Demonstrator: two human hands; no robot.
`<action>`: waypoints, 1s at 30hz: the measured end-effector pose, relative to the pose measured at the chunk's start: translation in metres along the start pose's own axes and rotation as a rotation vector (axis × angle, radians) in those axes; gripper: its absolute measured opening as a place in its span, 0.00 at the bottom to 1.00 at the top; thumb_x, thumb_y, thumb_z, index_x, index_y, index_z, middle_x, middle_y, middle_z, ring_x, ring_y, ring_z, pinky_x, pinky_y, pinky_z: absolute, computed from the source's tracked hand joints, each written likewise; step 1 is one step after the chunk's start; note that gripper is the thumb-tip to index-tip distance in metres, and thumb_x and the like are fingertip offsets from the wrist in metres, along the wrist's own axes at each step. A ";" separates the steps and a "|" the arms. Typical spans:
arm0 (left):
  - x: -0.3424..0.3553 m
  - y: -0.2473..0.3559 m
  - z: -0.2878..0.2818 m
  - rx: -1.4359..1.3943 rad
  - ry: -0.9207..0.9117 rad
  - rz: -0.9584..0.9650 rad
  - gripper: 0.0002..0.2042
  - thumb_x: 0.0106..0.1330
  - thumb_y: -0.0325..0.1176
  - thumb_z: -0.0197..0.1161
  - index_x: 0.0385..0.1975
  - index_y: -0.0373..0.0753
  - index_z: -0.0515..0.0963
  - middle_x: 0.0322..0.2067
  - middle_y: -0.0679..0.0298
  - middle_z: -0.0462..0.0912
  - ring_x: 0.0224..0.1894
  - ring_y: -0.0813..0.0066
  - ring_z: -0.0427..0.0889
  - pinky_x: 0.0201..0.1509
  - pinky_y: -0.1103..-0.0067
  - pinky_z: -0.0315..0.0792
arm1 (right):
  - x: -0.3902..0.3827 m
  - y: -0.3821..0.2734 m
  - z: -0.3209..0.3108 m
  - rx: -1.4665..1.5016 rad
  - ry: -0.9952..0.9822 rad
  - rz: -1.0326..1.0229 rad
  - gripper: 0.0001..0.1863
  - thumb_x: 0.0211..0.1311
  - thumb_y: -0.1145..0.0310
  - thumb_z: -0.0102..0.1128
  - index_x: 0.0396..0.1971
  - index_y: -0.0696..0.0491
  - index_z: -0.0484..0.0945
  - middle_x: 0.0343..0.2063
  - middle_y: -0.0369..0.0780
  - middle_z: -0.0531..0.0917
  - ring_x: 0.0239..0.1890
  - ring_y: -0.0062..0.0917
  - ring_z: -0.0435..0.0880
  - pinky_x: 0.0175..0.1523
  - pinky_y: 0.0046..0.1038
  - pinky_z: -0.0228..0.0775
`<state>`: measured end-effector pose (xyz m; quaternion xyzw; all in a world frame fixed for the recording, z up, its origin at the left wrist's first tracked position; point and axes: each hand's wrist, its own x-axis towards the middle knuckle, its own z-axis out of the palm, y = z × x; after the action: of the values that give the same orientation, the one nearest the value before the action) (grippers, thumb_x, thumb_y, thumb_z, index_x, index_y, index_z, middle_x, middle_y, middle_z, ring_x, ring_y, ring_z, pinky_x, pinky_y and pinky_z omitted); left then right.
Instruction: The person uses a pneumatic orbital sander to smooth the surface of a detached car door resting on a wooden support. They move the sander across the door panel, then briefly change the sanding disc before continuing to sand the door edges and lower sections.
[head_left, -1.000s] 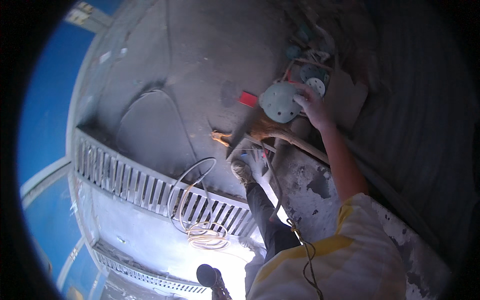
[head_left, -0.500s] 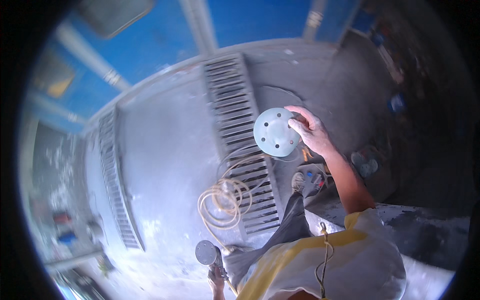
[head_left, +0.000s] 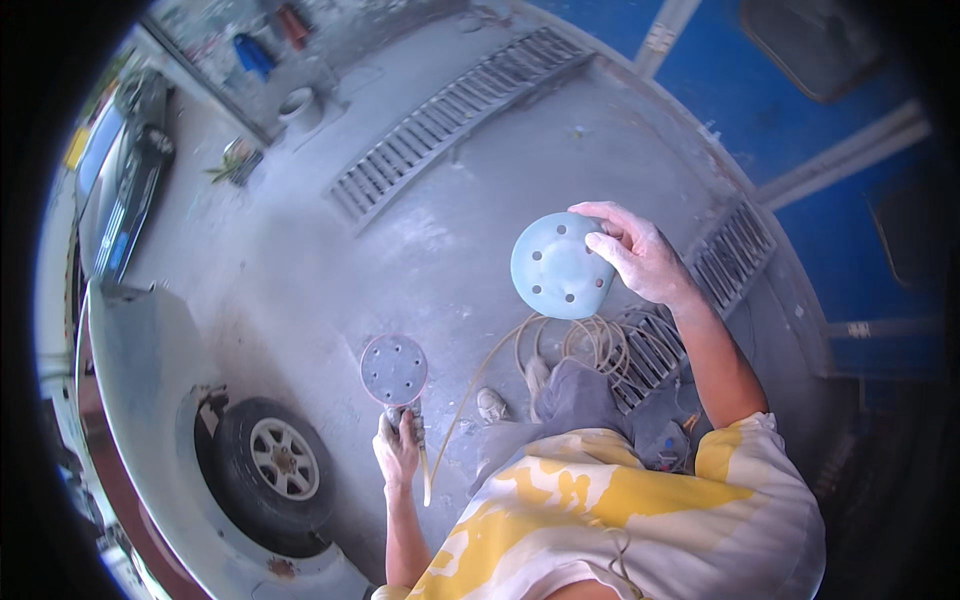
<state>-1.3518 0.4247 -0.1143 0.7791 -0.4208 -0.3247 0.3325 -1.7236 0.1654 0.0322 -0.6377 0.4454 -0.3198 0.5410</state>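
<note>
My right hand point(head_left: 642, 258) is closed on the edge of a pale blue-green round sanding disc point(head_left: 548, 262) with a ring of holes, thumb on its face. My left hand point(head_left: 398, 446) grips the body of a pneumatic disc sander, whose round grey perforated pad point(head_left: 393, 368) faces up at me. A pale hose point(head_left: 467, 379) runs down from the sander and across the floor to loose coils near my feet and the floor grate.
A pale car body with a wheel point(head_left: 284, 457) stands at lower left, close to my left arm. Behind are another car point(head_left: 130, 180), a bucket point(head_left: 298, 108) and a plant point(head_left: 238, 162). Floor grates point(head_left: 450, 122) cross the concrete point(head_left: 440, 240). Blue wall panels point(head_left: 875, 170) line the right.
I have turned from the pile of discs toward the car, which has come into view. My right hand has lifted the disc away, and my left hand has risen with the sander.
</note>
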 end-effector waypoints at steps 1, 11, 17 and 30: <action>0.005 0.005 -0.004 -0.016 0.035 0.007 0.13 0.75 0.38 0.61 0.34 0.32 0.77 0.19 0.57 0.81 0.20 0.73 0.80 0.25 0.73 0.71 | 0.016 0.002 0.013 0.046 -0.073 -0.055 0.17 0.74 0.74 0.55 0.60 0.54 0.76 0.41 0.32 0.82 0.43 0.13 0.79 0.51 0.21 0.74; 0.015 0.007 -0.020 0.075 -0.005 -0.241 0.17 0.74 0.42 0.61 0.34 0.31 0.80 0.20 0.62 0.80 0.23 0.80 0.76 0.29 0.75 0.71 | 0.069 0.000 0.041 0.036 -0.119 -0.572 0.11 0.59 0.86 0.53 0.31 0.51 0.72 0.51 0.43 0.82 0.67 0.41 0.71 0.73 0.44 0.58; 0.035 -0.002 -0.033 0.181 -0.118 -0.105 0.16 0.72 0.42 0.61 0.34 0.31 0.80 0.20 0.52 0.83 0.23 0.62 0.85 0.31 0.68 0.75 | 0.027 -0.005 0.046 0.048 -0.011 -0.553 0.09 0.64 0.84 0.54 0.31 0.51 0.71 0.54 0.44 0.81 0.69 0.43 0.70 0.73 0.44 0.58; 0.025 0.039 -0.051 -0.203 -0.264 -0.093 0.26 0.60 0.50 0.78 0.39 0.29 0.82 0.24 0.64 0.83 0.29 0.82 0.74 0.35 0.75 0.74 | 0.010 -0.037 0.110 0.098 -0.092 -0.551 0.09 0.68 0.83 0.54 0.31 0.51 0.72 0.56 0.45 0.80 0.70 0.45 0.70 0.74 0.45 0.59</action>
<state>-1.3176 0.3987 -0.0606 0.7107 -0.3894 -0.4798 0.3361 -1.6133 0.2017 0.0445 -0.7218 0.2143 -0.4466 0.4834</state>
